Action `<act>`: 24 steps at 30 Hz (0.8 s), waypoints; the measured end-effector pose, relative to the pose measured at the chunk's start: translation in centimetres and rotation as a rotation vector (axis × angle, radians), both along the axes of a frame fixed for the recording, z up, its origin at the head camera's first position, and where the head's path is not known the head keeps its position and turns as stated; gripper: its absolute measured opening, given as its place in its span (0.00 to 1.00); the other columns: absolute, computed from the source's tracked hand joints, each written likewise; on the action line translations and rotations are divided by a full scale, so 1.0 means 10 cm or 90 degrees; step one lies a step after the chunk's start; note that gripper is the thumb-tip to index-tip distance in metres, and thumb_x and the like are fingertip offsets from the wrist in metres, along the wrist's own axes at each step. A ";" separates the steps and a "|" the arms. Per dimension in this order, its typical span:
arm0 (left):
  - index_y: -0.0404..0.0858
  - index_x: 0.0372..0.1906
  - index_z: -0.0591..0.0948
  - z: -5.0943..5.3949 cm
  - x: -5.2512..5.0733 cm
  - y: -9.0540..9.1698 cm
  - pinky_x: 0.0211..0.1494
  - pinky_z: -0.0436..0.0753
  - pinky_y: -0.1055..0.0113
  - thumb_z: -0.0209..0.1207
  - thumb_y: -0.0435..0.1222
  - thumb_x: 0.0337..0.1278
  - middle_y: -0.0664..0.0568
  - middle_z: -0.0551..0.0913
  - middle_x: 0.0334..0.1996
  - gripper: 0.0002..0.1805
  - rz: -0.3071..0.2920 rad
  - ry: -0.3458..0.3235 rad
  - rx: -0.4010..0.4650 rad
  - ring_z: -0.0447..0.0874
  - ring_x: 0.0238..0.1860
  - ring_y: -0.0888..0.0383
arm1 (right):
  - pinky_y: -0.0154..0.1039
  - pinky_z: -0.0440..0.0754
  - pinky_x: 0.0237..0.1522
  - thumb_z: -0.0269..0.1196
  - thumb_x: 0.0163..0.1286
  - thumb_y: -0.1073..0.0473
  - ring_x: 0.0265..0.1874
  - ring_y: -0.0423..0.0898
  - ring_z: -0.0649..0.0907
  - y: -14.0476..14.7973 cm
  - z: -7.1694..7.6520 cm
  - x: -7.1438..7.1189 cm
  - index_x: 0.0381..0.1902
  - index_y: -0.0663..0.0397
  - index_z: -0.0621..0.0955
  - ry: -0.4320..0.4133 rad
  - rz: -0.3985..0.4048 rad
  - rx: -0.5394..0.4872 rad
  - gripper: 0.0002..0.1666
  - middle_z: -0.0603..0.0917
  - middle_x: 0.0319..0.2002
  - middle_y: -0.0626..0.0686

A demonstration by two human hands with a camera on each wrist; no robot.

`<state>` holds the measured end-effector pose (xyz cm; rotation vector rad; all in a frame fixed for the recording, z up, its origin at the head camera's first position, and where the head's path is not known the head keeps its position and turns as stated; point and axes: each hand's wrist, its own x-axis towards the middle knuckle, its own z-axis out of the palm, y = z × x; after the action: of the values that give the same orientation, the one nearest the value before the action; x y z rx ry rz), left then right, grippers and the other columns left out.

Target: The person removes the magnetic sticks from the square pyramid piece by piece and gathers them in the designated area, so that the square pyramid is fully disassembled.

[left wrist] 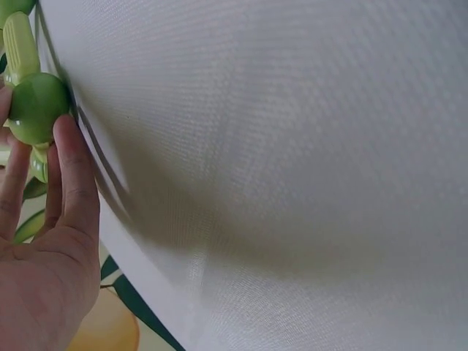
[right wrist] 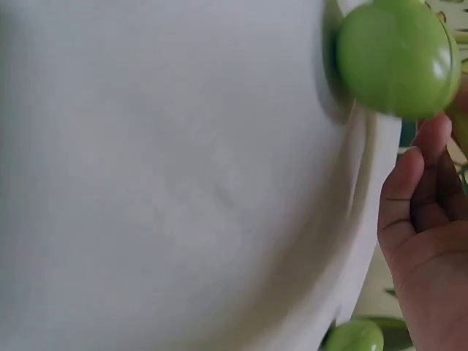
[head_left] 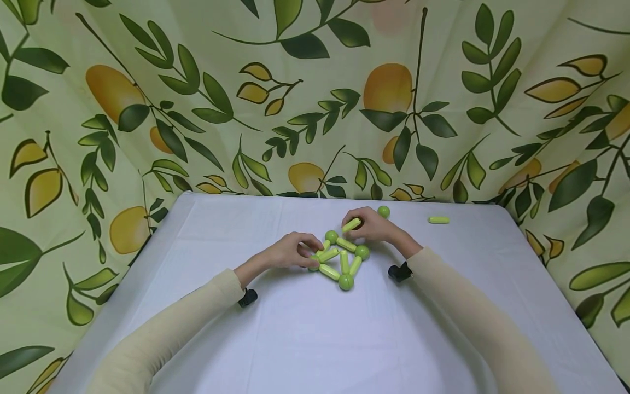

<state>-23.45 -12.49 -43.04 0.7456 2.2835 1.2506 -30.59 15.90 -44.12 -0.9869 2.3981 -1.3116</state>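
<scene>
On the table lies a joined frame of green balls and yellow-green rods, with balls at its front [head_left: 346, 282], right and back corners. Some rods link the balls along the sides; a rod [head_left: 344, 262] stands slanting up from the front ball. My left hand [head_left: 290, 251] holds the left corner ball [left wrist: 39, 108] between thumb and fingers. Above the back right of the frame, my right hand [head_left: 372, 224] pinches a loose yellow-green rod [head_left: 351, 225], apart from the balls. A green ball [right wrist: 398, 58] looms close to its fingers in the right wrist view.
Behind the right hand sits a loose green ball [head_left: 384, 211]. A single loose rod [head_left: 438, 220] lies farther right, near the table's back edge. The white-covered table [head_left: 315, 345] meets a leaf-and-fruit patterned curtain [head_left: 315, 109] behind.
</scene>
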 end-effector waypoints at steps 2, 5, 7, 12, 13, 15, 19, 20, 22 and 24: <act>0.35 0.53 0.83 0.00 0.00 0.00 0.45 0.85 0.65 0.72 0.29 0.57 0.46 0.82 0.50 0.19 -0.004 0.007 0.003 0.85 0.43 0.55 | 0.36 0.78 0.32 0.70 0.65 0.70 0.31 0.47 0.79 0.07 0.02 0.02 0.43 0.65 0.86 -0.009 -0.008 -0.004 0.09 0.85 0.37 0.53; 0.35 0.53 0.83 0.00 -0.01 -0.01 0.45 0.85 0.65 0.72 0.29 0.56 0.46 0.82 0.50 0.19 -0.009 0.016 0.008 0.85 0.43 0.55 | 0.36 0.78 0.31 0.71 0.67 0.65 0.32 0.47 0.80 0.18 0.06 0.05 0.48 0.66 0.86 -0.004 -0.029 0.001 0.14 0.87 0.42 0.55; 0.35 0.53 0.83 0.00 -0.01 -0.01 0.45 0.85 0.65 0.72 0.28 0.56 0.46 0.82 0.50 0.19 -0.011 0.017 0.008 0.86 0.43 0.55 | 0.36 0.78 0.34 0.71 0.68 0.63 0.34 0.46 0.80 0.25 0.08 0.07 0.51 0.64 0.87 0.008 -0.049 0.011 0.16 0.87 0.45 0.55; 0.35 0.53 0.83 0.01 -0.01 -0.01 0.45 0.85 0.65 0.72 0.29 0.57 0.46 0.82 0.50 0.19 -0.012 0.014 0.004 0.86 0.43 0.55 | 0.36 0.74 0.37 0.68 0.71 0.60 0.37 0.46 0.76 0.47 0.11 0.11 0.55 0.61 0.86 0.039 -0.090 0.049 0.17 0.87 0.48 0.54; 0.35 0.53 0.83 0.01 -0.01 -0.01 0.44 0.85 0.65 0.72 0.29 0.57 0.46 0.82 0.50 0.19 -0.012 0.014 0.003 0.86 0.43 0.55 | 0.37 0.73 0.35 0.67 0.72 0.60 0.36 0.47 0.75 0.52 0.12 0.13 0.56 0.60 0.85 0.034 -0.097 0.057 0.17 0.86 0.46 0.54; 0.35 0.53 0.82 0.01 -0.01 0.00 0.45 0.85 0.65 0.72 0.29 0.57 0.46 0.82 0.50 0.19 -0.014 0.015 0.001 0.85 0.43 0.55 | 0.38 0.74 0.35 0.65 0.74 0.61 0.35 0.48 0.75 0.61 0.14 0.16 0.59 0.60 0.84 0.010 -0.107 0.070 0.18 0.84 0.41 0.56; 0.34 0.54 0.82 0.01 -0.01 0.01 0.45 0.85 0.66 0.72 0.29 0.57 0.46 0.82 0.50 0.19 -0.014 0.016 -0.002 0.85 0.43 0.55 | 0.39 0.75 0.36 0.59 0.78 0.64 0.33 0.50 0.75 0.81 0.16 0.25 0.64 0.63 0.79 -0.052 -0.112 0.085 0.20 0.81 0.40 0.59; 0.34 0.54 0.82 0.01 0.00 0.01 0.45 0.85 0.66 0.72 0.29 0.57 0.46 0.82 0.50 0.19 -0.014 0.016 -0.002 0.85 0.43 0.55 | 0.40 0.75 0.37 0.58 0.78 0.65 0.34 0.51 0.75 0.86 0.16 0.28 0.65 0.63 0.79 -0.061 -0.110 0.085 0.20 0.81 0.40 0.60; 0.34 0.54 0.82 0.02 0.01 0.00 0.45 0.85 0.66 0.72 0.28 0.57 0.46 0.82 0.50 0.19 -0.013 0.016 -0.002 0.85 0.43 0.55 | 0.41 0.75 0.42 0.58 0.78 0.65 0.39 0.52 0.76 0.96 0.15 0.33 0.65 0.63 0.78 -0.065 -0.117 0.087 0.21 0.82 0.45 0.59; 0.34 0.53 0.82 0.03 0.02 -0.01 0.45 0.85 0.65 0.72 0.28 0.57 0.46 0.82 0.50 0.19 -0.014 0.016 0.001 0.85 0.43 0.55 | 0.41 0.75 0.47 0.60 0.77 0.65 0.46 0.52 0.77 1.06 0.14 0.38 0.63 0.61 0.80 -0.061 -0.138 0.082 0.20 0.84 0.48 0.57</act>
<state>-23.30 -12.54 -42.73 0.7887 2.2884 1.2391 -26.78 26.49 -42.73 -0.6307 2.5340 -1.2210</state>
